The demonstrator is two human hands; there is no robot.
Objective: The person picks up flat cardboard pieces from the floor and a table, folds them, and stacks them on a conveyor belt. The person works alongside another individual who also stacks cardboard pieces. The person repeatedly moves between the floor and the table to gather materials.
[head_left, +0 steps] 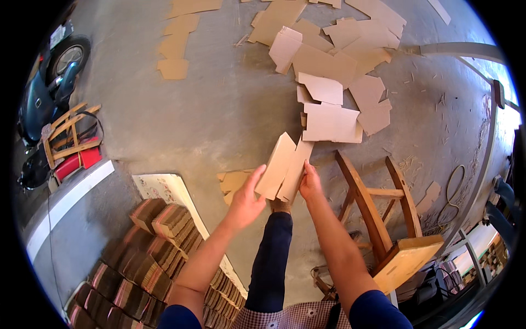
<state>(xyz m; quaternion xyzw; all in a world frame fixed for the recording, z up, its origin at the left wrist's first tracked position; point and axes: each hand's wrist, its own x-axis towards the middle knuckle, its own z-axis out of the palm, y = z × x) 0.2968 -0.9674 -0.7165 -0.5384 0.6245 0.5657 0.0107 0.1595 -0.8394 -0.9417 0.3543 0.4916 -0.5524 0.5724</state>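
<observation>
- Both hands grasp a flat cardboard blank (285,167) held out over the concrete floor (219,104): the left hand (246,200) closes on its lower left edge, fingers up along the face, while the right hand (310,183) pinches its lower right edge.
- The blank tilts up and away from the person, its top end overlapping, in view, the near edge of a loose scatter (334,71) of like blanks lying on the floor ahead.
- A few more blanks (234,181) lie on the floor just behind the left hand.
- Below the left forearm, bundled stacks (148,263) of folded cardboard stand packed together beside a pale board (164,189).
- To the right, a wooden stool (383,219) lies tipped on its side, near the right forearm.
- At far left, a wooden chair (71,140) with a red seat stands by a parked scooter (46,88).
- The person's dark trouser leg (271,257) shows between the forearms.
</observation>
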